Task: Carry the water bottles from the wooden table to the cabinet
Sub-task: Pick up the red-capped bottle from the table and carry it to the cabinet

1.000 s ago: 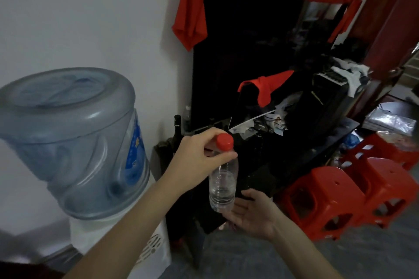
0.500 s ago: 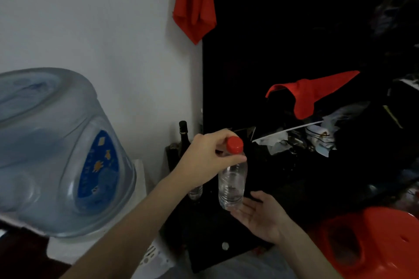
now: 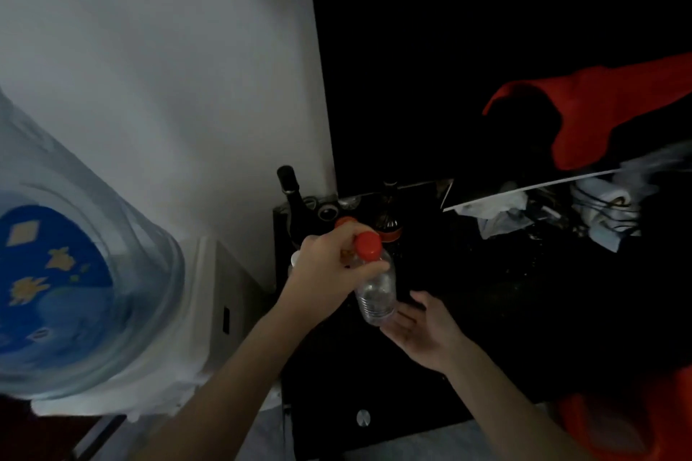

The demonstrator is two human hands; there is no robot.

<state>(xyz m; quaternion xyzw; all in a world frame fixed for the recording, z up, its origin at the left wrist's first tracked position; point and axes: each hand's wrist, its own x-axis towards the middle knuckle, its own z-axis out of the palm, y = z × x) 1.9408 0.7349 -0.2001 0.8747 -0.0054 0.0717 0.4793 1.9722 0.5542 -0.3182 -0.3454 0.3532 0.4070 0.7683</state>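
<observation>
My left hand [image 3: 329, 273] grips a clear water bottle [image 3: 375, 292] with a red cap by its neck and holds it upright over the left end of the black cabinet [image 3: 486, 311]. Palm up and fingers spread, my right hand [image 3: 423, 331] lies just under and beside the bottle's base. Whether it touches the bottle is unclear. Behind my left hand a second red cap [image 3: 344, 222] peeks out on the cabinet top.
A large blue water jug [image 3: 75, 273] on a white dispenser [image 3: 209, 311] stands at the left. Dark glass bottles [image 3: 294, 195] stand at the cabinet's back left corner. Red cloth [image 3: 606, 112], white rags [image 3: 606, 210] and clutter cover its right part. A red stool [image 3: 636, 419] sits lower right.
I have come closer to the cabinet, so it fills more of the view. Both hands and the bottle have moved forward over its left end.
</observation>
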